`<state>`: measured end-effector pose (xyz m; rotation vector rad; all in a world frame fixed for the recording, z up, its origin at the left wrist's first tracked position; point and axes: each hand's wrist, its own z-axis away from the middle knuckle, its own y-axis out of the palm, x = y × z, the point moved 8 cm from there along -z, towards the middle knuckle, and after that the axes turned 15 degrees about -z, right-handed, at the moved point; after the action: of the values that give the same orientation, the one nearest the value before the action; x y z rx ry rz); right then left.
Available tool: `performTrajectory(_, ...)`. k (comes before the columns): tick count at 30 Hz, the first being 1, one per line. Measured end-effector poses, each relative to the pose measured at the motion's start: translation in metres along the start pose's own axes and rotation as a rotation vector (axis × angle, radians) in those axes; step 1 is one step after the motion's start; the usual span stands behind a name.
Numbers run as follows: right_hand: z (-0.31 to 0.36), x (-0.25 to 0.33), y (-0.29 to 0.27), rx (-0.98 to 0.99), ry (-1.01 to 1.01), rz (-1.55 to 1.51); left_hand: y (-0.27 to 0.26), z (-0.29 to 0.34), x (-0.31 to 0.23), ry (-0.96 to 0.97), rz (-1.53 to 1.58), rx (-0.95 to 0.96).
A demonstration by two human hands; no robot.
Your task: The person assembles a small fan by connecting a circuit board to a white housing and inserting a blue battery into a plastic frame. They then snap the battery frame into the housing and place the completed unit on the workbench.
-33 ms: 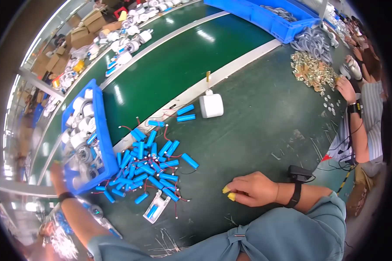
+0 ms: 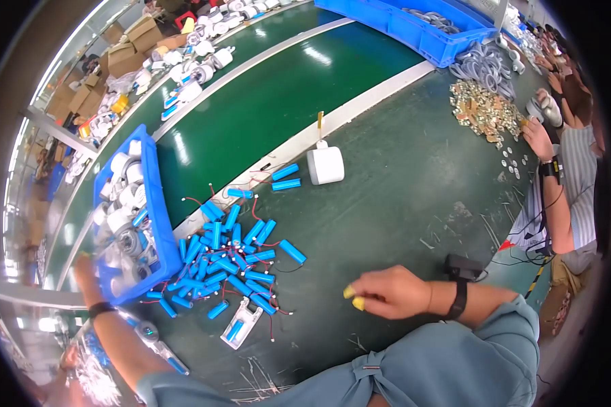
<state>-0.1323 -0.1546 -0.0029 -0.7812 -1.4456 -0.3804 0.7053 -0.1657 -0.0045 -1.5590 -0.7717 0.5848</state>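
Observation:
My left hand (image 2: 86, 275) is blurred at the outer side of a blue crate (image 2: 157, 203) at the left; whether it holds anything is unclear. The crate contains white rounded housings, grey rings and a clear plastic bag (image 2: 112, 261). My right hand (image 2: 390, 292), with yellow finger covers on thumb and forefinger, hovers over the green tabletop, fingers bent and tips slightly apart, nothing visible between them. Between my hands lies a heap of blue cylindrical batteries (image 2: 234, 261) with red wires. A white open casing (image 2: 243, 324) with a blue battery inside rests at the heap's near edge.
A white housing (image 2: 326, 165) stands beyond the heap, beside a green conveyor (image 2: 265, 102). At far right are a blue bin (image 2: 448, 51), grey rings (image 2: 485, 68), small metal pieces (image 2: 485, 112) and a co-worker's hand (image 2: 538, 139). Thin wire scraps (image 2: 258, 376) lie near me.
The whole scene sits slightly further left in the view. My right thumb and forefinger have shifted a little. The batteries and casing stay in place.

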Motion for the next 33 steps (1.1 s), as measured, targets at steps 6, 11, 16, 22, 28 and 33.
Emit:
performTrajectory(6, -0.076, 0.028, -0.12, -0.415, -0.396, 0.64, -0.155, 0.165, -0.114, 0.251, 0.587, -0.297)
performTrajectory(11, -0.157, 0.002, -0.166, -0.281, -0.494, 1.081, -0.177, 0.347, -0.202, 0.366, 0.535, 0.018)
performTrajectory(16, -0.158, -0.026, -0.171, -0.161, -0.506, 1.101, -0.154, 0.473, -0.254, 0.607, 0.338, 0.133)
performTrajectory(22, -0.087, -0.023, -0.156, -0.166, -0.171, 0.809, -0.121, 0.512, -0.265, 0.585, 0.214, -0.009)
performTrajectory(28, -0.003, -0.012, -0.075, 0.004, 0.296, -0.097, -0.144, 0.531, -0.273, 0.545, 0.245, -0.118)
performTrajectory(33, 0.033, -0.012, -0.009, 0.085, 0.487, -0.601, -0.118, 0.498, -0.287, 0.424, 0.53, 0.054)
